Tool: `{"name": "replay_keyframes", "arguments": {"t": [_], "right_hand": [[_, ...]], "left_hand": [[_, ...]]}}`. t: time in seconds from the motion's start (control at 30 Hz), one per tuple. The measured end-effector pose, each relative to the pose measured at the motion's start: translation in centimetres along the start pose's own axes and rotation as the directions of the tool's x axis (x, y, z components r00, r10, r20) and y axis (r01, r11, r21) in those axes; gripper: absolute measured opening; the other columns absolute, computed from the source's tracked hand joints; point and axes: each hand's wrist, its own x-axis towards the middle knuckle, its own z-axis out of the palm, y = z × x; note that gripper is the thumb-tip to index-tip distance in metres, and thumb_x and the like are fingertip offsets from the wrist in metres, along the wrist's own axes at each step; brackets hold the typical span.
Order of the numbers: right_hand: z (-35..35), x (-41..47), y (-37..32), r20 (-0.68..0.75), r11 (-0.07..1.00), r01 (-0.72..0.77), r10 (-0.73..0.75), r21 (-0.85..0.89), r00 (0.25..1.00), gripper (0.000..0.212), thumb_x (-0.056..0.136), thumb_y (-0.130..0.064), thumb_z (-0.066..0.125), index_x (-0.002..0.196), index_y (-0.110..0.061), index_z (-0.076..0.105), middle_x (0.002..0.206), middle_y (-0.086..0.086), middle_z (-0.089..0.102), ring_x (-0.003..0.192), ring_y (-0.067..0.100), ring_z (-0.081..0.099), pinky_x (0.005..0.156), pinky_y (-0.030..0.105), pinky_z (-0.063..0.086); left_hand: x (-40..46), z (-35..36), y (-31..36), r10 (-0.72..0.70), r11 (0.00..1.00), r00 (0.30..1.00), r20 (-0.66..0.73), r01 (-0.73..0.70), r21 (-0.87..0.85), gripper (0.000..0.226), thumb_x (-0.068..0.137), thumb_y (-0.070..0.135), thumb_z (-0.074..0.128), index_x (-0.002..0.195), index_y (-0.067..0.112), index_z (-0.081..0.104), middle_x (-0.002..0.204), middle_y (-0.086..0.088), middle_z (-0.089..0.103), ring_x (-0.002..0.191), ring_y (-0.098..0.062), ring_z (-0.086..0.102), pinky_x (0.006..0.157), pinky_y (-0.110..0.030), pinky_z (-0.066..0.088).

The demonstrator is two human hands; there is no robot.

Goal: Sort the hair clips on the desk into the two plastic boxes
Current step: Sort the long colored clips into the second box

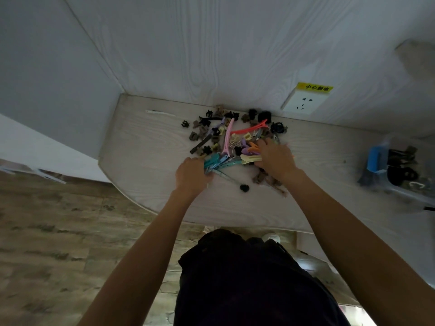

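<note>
Most hair clips (235, 140) lie heaped on the table (141, 142); the plastic box (397, 168) holds few. Left hand (191, 176) clutches teal clips (219, 162); right hand's (274, 158) grip is unclear.

**Both arms out, both hands down low**

Both bare forearms reach straight out and angle in toward each other. The left hand (191, 174) is knuckles-up with its fingers curled round a bunch of long clips (220, 162). The right hand (275, 158) sits a bit further forward, back of hand up, fingers pointing down and mostly hidden, so can't tell its grip.
</note>
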Motion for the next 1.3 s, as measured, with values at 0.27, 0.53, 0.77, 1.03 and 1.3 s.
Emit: {"name": "replay_keyframes", "arguments": {"t": [0.27, 0.53, 0.77, 1.03, 1.3], "right_hand": [[-0.2, -0.6, 0.8, -0.201, 0.979, 0.029, 0.012, 0.201, 0.98, 0.039, 0.082, -0.031, 0.067, 0.112, -0.008, 0.057, 0.124, 0.018, 0.048, 0.083, 0.036, 0.06, 0.063, 0.037, 0.047], [-2.0, -2.3, 0.3, -0.331, 0.831, -0.065, 0.29, 0.552, 0.898, 0.032, 0.092, -0.031, 0.053, 0.112, -0.006, 0.051, 0.086, 0.017, 0.065, 0.072, 0.034, 0.059, 0.06, 0.03, 0.032], [-2.5, -8.5, 3.9, 0.145, -0.084, -0.119, 0.506, 0.989, 0.85, 0.023, 0.092, -0.031, 0.054, 0.075, -0.017, 0.058, 0.061, 0.006, 0.058, 0.046, 0.012, 0.048, 0.047, 0.022, 0.037], [2.8, -25.2, 16.7, 0.058, 0.035, -0.14, 0.792, 0.99, 0.608, 0.025, 0.087, -0.039, 0.058, 0.068, -0.022, 0.06, 0.046, -0.006, 0.057, 0.043, 0.002, 0.047, 0.05, 0.024, 0.038], [8.3, -29.9, 29.7, -0.047, 0.42, -0.591, 0.839, 0.688, 0.542, 0.039, 0.084, -0.037, 0.063, 0.11, -0.009, 0.056, 0.1, 0.024, 0.066, 0.093, 0.041, 0.062, 0.081, 0.044, 0.051]], "left_hand": [[0.7, -0.1, -0.7, 0.122, 0.992, 0.986, -0.114, -0.118, 0.039, 0.043, 0.093, 0.032, 0.048, 0.125, 0.004, 0.047, 0.121, -0.014, 0.055, 0.116, -0.028, 0.045, 0.089, -0.038, 0.043], [0.8, -1.4, 0.4, 0.133, 0.986, 0.974, -0.183, -0.149, -0.079, 0.034, 0.094, 0.024, 0.047, 0.123, 0.007, 0.046, 0.099, -0.017, 0.061, 0.088, -0.033, 0.059, 0.07, -0.038, 0.044], [0.0, -1.5, 6.2, 0.096, 0.609, 0.995, -0.04, -0.09, -0.788, 0.015, 0.097, 0.019, 0.043, 0.089, 0.012, 0.053, 0.053, 0.011, 0.047, 0.047, -0.009, 0.04, 0.054, -0.033, 0.033], [-6.0, 5.5, 18.7, 0.435, 0.632, 0.894, 0.112, -0.214, -0.745, 0.03, 0.09, 0.035, 0.048, 0.08, 0.006, 0.047, 0.049, 0.009, 0.04, 0.042, -0.01, 0.035, 0.049, -0.034, 0.033], [-13.6, 13.9, 31.7, 0.532, 0.743, 0.788, 0.308, -0.261, -0.616, 0.024, 0.087, 0.042, 0.045, 0.075, 0.021, 0.044, 0.061, 0.004, 0.042, 0.054, -0.015, 0.039, 0.062, -0.034, 0.034]]}}
